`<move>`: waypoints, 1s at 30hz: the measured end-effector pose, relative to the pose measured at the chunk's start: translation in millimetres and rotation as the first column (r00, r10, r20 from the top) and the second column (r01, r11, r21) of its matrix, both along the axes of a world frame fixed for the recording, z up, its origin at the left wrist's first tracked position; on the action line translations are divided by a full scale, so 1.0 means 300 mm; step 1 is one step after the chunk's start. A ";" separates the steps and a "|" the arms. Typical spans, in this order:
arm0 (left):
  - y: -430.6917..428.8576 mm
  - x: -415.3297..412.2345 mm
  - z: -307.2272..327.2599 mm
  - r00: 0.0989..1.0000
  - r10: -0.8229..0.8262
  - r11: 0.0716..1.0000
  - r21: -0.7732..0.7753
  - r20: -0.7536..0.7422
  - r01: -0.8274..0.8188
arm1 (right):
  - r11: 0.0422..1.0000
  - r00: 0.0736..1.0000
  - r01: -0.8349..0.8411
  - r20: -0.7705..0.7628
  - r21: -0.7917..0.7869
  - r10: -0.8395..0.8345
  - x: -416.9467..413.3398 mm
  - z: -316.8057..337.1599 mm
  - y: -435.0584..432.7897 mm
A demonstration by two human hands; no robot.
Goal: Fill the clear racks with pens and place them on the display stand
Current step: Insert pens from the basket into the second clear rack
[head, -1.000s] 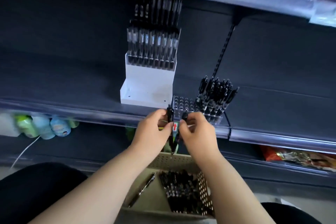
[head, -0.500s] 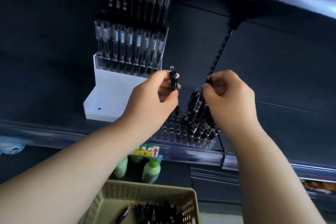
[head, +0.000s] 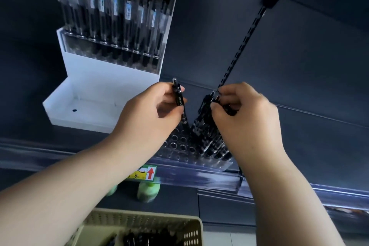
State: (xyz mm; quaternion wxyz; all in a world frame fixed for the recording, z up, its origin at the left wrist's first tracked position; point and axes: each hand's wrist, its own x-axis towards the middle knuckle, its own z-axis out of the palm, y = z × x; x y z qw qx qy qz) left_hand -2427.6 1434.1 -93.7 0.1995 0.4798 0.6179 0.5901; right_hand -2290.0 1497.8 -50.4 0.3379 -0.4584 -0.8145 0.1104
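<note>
A clear rack (head: pixel 179 147) with rows of round holes sits on the dark shelf's front edge; its right half holds several black pens (head: pixel 207 134). My left hand (head: pixel 151 114) pinches one black pen (head: pixel 179 102) upright, its tip down over the rack's empty holes. My right hand (head: pixel 245 118) pinches the top of another black pen (head: pixel 214 96) among those standing in the rack. The white display stand (head: pixel 89 94) stands to the left, its upper tier full of pens (head: pixel 119 26), its lower step bare.
A beige perforated basket (head: pixel 151 227) with more black pens lies below, close to me. Green-capped bottles (head: pixel 148 191) stand on the lower shelf under a yellow price tag (head: pixel 143 172). A slotted upright strip (head: pixel 241 48) runs up the shelf's back wall.
Both hands rose from above the basket to the rack, each carrying a pen. The camera tilted up and moved closer. The pens now sit lower over the rack than half a second ago.
</note>
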 end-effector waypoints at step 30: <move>0.013 0.108 -0.082 0.933 -0.092 0.994 -0.082 -0.348 0.067 | 0.947 0.997 -0.034 -0.056 0.319 0.055 0.052 -0.022 -0.037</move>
